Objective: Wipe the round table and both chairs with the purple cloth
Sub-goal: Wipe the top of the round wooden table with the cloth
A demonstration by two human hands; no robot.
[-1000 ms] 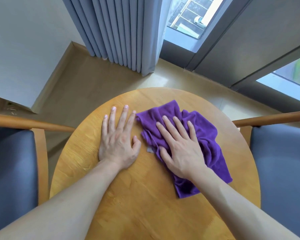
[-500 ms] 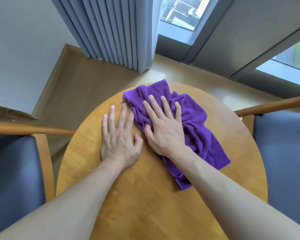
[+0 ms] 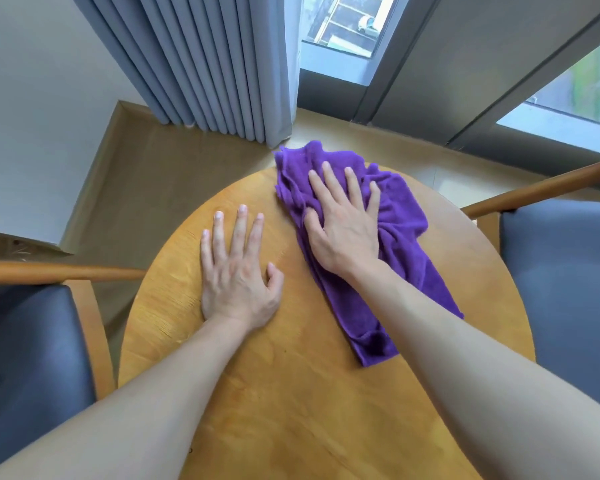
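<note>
Wiping the round counter

Resting flat on the wooden round counter (image 3: pixel 291 393), the left hand (image 3: pixel 238 271) has its fingers spread and holds nothing. Farther right, the right hand (image 3: pixel 343 230) presses the purple cloth (image 3: pixel 413 271) with straight fingers; the cloth's far end overhangs the counter's far edge. Grey-cushioned chairs flank left (image 3: pixel 32 358) and right (image 3: pixel 568 289).

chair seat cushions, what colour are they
Dark grey-blue, on both chair seat cushions, clearest in the head view.
</note>
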